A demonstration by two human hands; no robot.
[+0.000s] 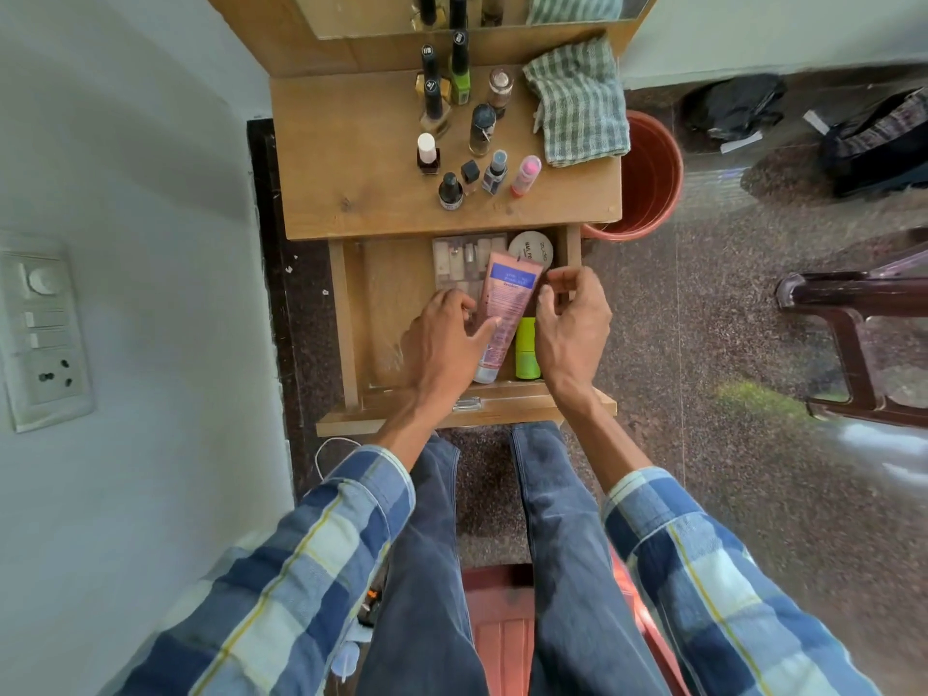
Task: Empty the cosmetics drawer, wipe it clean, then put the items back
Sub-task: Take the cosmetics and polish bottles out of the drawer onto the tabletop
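The wooden drawer [386,293] is pulled out under the dressing table top [351,158]. In it lie a pink tube [504,308] with a blue label, a clear manicure case [459,258], a round white tub [532,248] and a neon green bottle [526,349]. My left hand [442,339] grips the pink tube near its lower half, thumb across it. Just right of the tube, above the green bottle, hovers my right hand [572,324] with loosely curled fingers that hold nothing. A green checked cloth [577,103] lies on the table top at the back right.
Several nail polish and small bottles [462,128] stand on the table top. An orange bucket [648,178] sits on the floor to the right. A wall with a switchboard [45,334] is close on the left. A dark chair frame [853,334] stands far right.
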